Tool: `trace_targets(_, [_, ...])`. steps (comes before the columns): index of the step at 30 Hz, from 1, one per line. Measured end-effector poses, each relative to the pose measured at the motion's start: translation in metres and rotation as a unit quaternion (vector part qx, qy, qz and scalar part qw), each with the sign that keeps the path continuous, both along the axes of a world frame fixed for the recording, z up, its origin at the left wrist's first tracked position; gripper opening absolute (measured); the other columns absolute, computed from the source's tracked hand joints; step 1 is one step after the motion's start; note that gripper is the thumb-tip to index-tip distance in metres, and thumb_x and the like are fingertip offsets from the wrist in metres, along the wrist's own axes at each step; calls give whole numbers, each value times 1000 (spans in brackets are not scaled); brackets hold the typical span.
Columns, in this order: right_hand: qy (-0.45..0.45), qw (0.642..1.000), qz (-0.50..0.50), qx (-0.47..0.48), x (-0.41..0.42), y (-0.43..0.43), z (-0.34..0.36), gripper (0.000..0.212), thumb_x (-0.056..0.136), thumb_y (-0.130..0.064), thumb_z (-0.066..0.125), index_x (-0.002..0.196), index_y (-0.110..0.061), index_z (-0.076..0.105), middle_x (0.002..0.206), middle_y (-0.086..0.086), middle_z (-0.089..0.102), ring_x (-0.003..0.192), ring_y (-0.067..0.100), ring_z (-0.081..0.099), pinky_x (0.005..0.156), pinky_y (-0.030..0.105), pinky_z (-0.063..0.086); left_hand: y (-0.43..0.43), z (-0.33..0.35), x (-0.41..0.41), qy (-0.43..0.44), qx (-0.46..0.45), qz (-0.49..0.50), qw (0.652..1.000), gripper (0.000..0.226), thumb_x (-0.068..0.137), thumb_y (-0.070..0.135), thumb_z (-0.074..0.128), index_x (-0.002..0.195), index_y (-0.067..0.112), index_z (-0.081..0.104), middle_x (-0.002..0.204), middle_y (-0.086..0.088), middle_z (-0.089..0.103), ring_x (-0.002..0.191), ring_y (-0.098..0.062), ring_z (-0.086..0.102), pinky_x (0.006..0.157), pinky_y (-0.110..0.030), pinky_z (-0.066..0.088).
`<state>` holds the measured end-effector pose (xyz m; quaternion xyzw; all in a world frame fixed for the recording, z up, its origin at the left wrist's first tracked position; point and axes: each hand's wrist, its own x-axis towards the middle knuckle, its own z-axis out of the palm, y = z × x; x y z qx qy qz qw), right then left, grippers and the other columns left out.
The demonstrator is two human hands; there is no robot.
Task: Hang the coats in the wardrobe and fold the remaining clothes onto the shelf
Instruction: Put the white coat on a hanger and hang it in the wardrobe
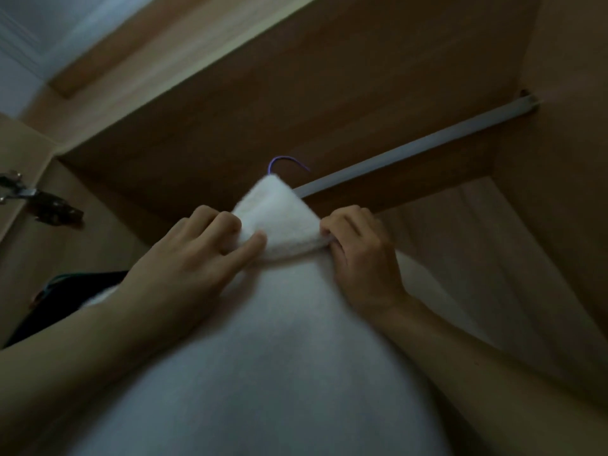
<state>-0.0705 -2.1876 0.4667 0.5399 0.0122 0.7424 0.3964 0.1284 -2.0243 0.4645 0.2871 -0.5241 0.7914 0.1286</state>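
Observation:
A white fluffy coat (263, 340) fills the lower middle of the head view, its collar raised toward the wardrobe's grey rail (411, 148). A thin purple hanger hook (288, 162) sticks out above the collar, close to the rail; whether it sits on the rail I cannot tell. My left hand (200, 255) grips the collar's left side with curled fingers and thumb. My right hand (358, 255) grips the collar's right edge. The hanger's body is hidden inside the coat.
The wooden wardrobe top panel (296, 93) lies just above the rail. A metal door hinge (39, 202) shows at the left on the open door. A dark garment (65, 291) hangs low at the left. The wardrobe's right wall (559, 225) is close.

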Motion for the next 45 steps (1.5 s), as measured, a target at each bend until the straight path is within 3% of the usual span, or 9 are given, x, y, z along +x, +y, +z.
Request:
trace_targets(10, [11, 999, -11, 33, 37, -52, 55, 19, 89, -9, 49, 100, -14, 63, 94, 5, 59, 82, 20, 50, 63, 31, 42, -41, 43, 25, 10, -11, 39, 999, 46, 88, 15, 38, 126, 2, 60, 105, -24, 54, 84, -37, 51, 61, -49, 51])
trace_targets(16, [8, 996, 13, 89, 58, -69, 85, 28, 89, -22, 35, 96, -17, 61, 93, 2, 56, 82, 18, 49, 64, 27, 36, -64, 76, 25, 38, -8, 73, 997, 42, 77, 17, 66, 118, 8, 63, 102, -19, 53, 83, -31, 47, 59, -40, 46])
trace_targets(22, [-18, 987, -23, 156, 84, -98, 113, 18, 89, -5, 52, 100, -18, 58, 99, 3, 56, 88, 21, 51, 65, 29, 30, -98, 105, 36, 74, -15, 123, 990, 33, 75, 19, 70, 107, 12, 66, 99, -13, 53, 82, -26, 45, 60, -37, 43])
trace_targets(24, [-12, 985, -21, 172, 90, -105, 116, 18, 90, -5, 51, 99, -18, 57, 100, 2, 56, 90, 22, 51, 65, 29, 30, -104, 104, 34, 79, -8, 128, 989, 34, 81, 22, 67, 114, 14, 64, 108, -12, 53, 89, -25, 45, 66, -35, 42])
trace_targets(27, [-6, 978, -12, 207, 99, -122, 106, 20, 91, -5, 50, 104, -19, 56, 103, 2, 57, 92, 22, 52, 67, 29, 32, -123, 98, 34, 103, 22, 145, 984, 39, 100, 30, 45, 138, 21, 43, 130, -6, 37, 112, -21, 34, 87, -30, 36])
trace_targets(29, [1, 974, -4, 228, 104, -136, 92, 18, 91, -6, 51, 104, -18, 55, 103, 2, 56, 91, 21, 52, 67, 30, 34, -134, 89, 32, 119, 56, 153, 979, 40, 102, 31, 42, 141, 22, 39, 134, -5, 34, 118, -20, 31, 96, -31, 35])
trace_targets(32, [7, 976, 17, 216, 103, -149, 76, 14, 92, -7, 52, 97, -19, 54, 99, 0, 55, 87, 18, 50, 67, 32, 43, -140, 77, 39, 134, 53, 120, 982, 46, 100, 29, 47, 144, 23, 38, 138, -5, 36, 121, -22, 32, 99, -34, 36])
trace_targets(39, [37, 973, -10, 225, 89, -126, 62, 11, 94, -16, 55, 103, -19, 51, 101, -5, 48, 91, 12, 45, 75, 26, 39, -121, 62, 44, 196, 44, 74, 977, 54, 99, 31, 48, 150, 26, 29, 146, -1, 38, 128, -20, 34, 104, -36, 39])
trace_targets(45, [98, 954, -47, 279, 76, -88, 53, 22, 95, -24, 54, 116, -19, 49, 111, 1, 49, 98, 18, 49, 79, 27, 38, -82, 40, 50, 257, 37, 24, 966, 48, 100, 36, 44, 146, 29, 35, 143, 2, 43, 121, -18, 41, 95, -33, 43])
